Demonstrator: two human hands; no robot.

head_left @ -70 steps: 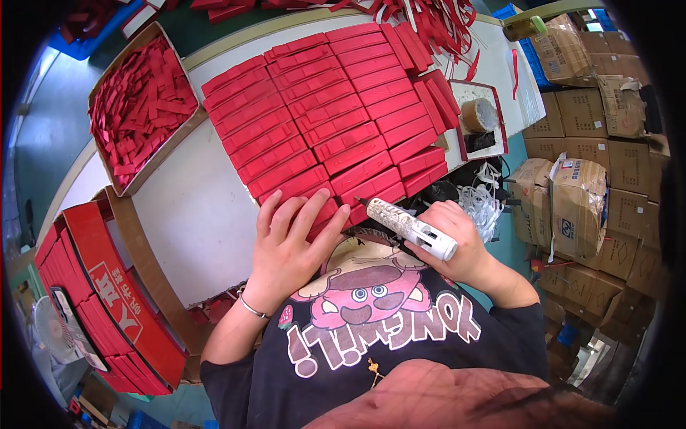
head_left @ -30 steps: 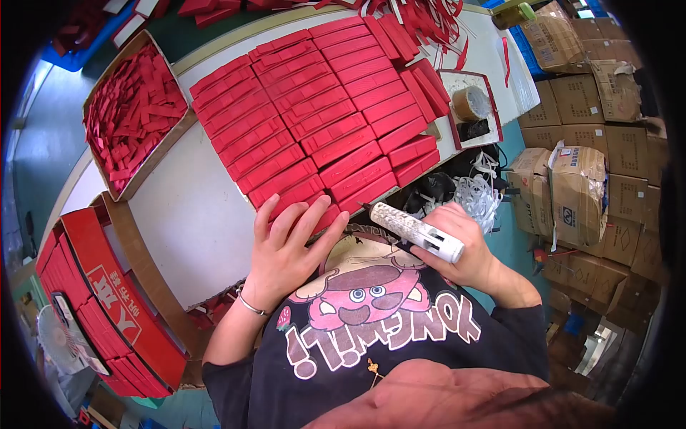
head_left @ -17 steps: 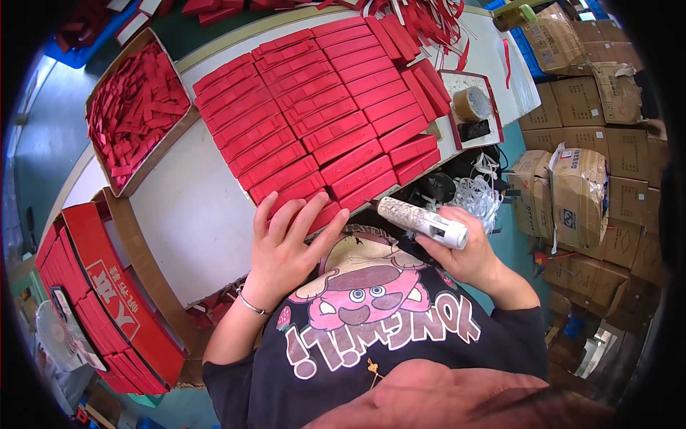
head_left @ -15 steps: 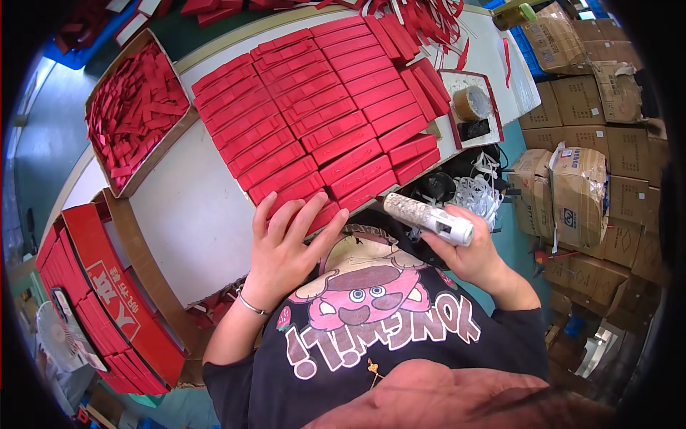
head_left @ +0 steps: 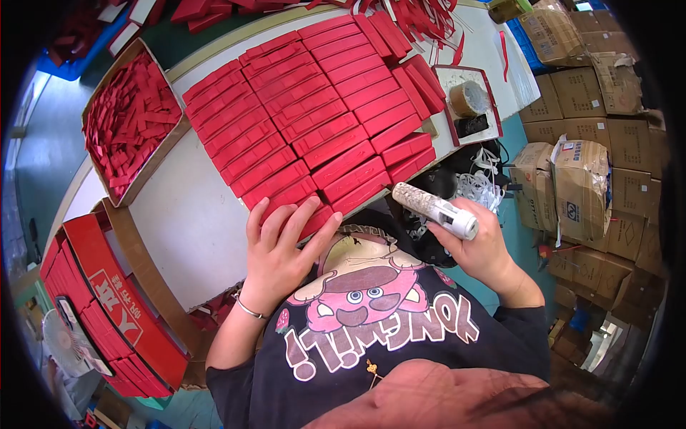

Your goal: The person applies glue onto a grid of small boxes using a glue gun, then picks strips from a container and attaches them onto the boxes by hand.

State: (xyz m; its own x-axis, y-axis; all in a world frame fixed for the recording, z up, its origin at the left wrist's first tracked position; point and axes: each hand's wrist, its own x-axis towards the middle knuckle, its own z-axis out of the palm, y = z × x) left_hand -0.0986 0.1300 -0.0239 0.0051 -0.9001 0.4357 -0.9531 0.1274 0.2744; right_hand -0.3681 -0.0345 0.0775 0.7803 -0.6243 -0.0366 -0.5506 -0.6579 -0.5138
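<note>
Rows of slim red boxes (head_left: 300, 118) lie packed side by side on the white table. At their near edge, my left hand (head_left: 279, 250) rests with spread fingers on the closest red box (head_left: 316, 221), partly covering it. My right hand (head_left: 486, 247) is wrapped round a white hot glue gun (head_left: 432, 210) whose front barrel is crusted with brownish specks. The gun points left toward the near right corner of the boxes, apart from them. Its trigger side is hidden by my fingers.
A cardboard tray (head_left: 180, 129) of small red strips stands left. Below it sits a carton (head_left: 136, 304) of red boxes. A tape roll (head_left: 468, 99) lies in an open box at right. Red ribbons (head_left: 421, 18) lie behind. Stacked cartons (head_left: 582, 186) stand on the right.
My right hand has drawn the glue gun slightly right, away from the boxes. The left hand stays on the near box, and the view has shifted a little.
</note>
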